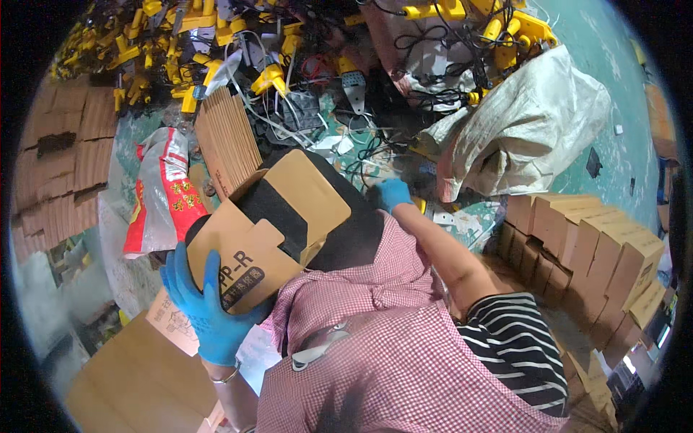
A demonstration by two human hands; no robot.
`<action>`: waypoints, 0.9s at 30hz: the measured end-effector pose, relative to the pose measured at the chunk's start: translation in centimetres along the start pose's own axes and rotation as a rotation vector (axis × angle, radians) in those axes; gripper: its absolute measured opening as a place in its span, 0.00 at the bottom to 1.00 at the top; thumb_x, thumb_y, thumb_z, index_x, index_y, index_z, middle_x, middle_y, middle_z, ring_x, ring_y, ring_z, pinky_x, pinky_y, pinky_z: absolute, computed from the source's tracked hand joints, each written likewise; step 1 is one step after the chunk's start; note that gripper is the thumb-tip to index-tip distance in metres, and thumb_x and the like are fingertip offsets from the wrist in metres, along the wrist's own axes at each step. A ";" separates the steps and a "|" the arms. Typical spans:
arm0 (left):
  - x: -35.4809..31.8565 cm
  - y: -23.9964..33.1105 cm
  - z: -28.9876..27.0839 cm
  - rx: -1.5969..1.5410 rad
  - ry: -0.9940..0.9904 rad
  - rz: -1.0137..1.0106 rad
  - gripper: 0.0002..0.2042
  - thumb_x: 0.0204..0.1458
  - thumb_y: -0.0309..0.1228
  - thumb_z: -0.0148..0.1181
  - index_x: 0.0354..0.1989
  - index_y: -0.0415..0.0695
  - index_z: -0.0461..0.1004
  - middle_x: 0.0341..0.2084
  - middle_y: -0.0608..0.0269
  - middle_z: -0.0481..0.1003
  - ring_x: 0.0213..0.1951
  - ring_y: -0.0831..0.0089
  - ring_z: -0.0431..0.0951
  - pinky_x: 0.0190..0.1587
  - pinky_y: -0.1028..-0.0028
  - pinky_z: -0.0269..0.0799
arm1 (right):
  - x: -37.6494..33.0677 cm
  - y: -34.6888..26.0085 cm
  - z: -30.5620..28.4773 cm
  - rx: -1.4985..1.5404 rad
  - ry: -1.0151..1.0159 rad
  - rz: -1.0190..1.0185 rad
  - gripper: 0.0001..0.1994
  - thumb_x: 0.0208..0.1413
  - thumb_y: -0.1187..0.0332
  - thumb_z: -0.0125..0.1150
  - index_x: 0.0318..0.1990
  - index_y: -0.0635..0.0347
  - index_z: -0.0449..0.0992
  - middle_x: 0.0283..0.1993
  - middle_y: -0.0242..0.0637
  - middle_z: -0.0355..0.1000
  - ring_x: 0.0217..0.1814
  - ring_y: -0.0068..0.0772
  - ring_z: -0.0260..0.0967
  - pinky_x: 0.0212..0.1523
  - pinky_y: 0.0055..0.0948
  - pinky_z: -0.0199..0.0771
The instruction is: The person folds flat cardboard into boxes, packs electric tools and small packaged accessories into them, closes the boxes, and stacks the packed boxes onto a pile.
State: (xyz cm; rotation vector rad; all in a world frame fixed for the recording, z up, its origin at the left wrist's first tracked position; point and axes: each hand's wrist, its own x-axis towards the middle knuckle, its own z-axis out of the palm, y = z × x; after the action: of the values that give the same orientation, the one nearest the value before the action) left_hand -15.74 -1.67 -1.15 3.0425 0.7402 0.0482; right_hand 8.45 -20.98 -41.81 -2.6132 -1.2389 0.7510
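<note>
Cardboard box (271, 224), half folded, sits at frame centre, my left hand (202, 303) gripping its lower flap with fingers curled. My right hand (393, 193) reaches toward the cable heap (361, 137) above; whether it pinches anything I cannot tell. Packing seems underway; next needs a picked part.

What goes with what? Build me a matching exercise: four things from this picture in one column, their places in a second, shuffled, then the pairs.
Things:
1. left hand
2. right hand
3. white woven sack
4. stacked cardboard boxes

Places:
A. upper right, on the green floor
B. gripping the lower edge of the folded cardboard box
C. right side, piled in rows
D. stretched forward past the cardboard, near the tangled black cables

Pairs: 1-B, 2-D, 3-A, 4-C
</note>
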 end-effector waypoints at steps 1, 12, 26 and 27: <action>-0.2 -0.1 0.0 -0.027 0.024 0.001 0.52 0.23 0.48 0.81 0.65 0.52 0.65 0.68 0.37 0.53 0.66 0.35 0.54 0.67 0.38 0.46 | 0.0 -0.1 0.4 0.095 -0.062 0.037 0.09 0.51 0.66 0.59 0.38 0.52 0.83 0.42 0.49 0.79 0.45 0.54 0.77 0.45 0.46 0.79; 0.4 0.6 0.2 -0.017 0.092 0.018 0.41 0.26 0.44 0.79 0.57 0.51 0.74 0.64 0.37 0.60 0.62 0.38 0.60 0.62 0.42 0.54 | -9.3 6.9 -24.6 1.891 0.921 0.015 0.14 0.68 0.65 0.45 0.50 0.61 0.76 0.34 0.32 0.75 0.40 0.32 0.72 0.55 0.36 0.70; 2.2 2.7 -0.1 -0.109 0.110 0.227 0.40 0.25 0.45 0.77 0.55 0.53 0.76 0.65 0.39 0.59 0.65 0.39 0.58 0.68 0.40 0.46 | -13.8 4.1 -34.7 2.744 0.284 -0.649 0.11 0.70 0.64 0.46 0.37 0.60 0.70 0.17 0.19 0.52 0.22 0.17 0.54 0.36 0.23 0.64; 2.4 2.9 -0.1 -0.113 0.123 0.239 0.40 0.25 0.45 0.77 0.55 0.53 0.76 0.65 0.39 0.59 0.65 0.39 0.58 0.68 0.40 0.46 | -12.7 3.9 -34.2 2.709 0.280 -0.566 0.11 0.69 0.65 0.46 0.35 0.58 0.69 0.17 0.20 0.53 0.22 0.18 0.55 0.36 0.23 0.65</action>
State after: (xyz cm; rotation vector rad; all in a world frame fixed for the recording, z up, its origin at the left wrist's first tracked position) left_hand -12.29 -3.13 -0.98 3.0213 0.3590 0.2713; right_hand 21.48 -30.60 -8.87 -0.0499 -0.0018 0.6923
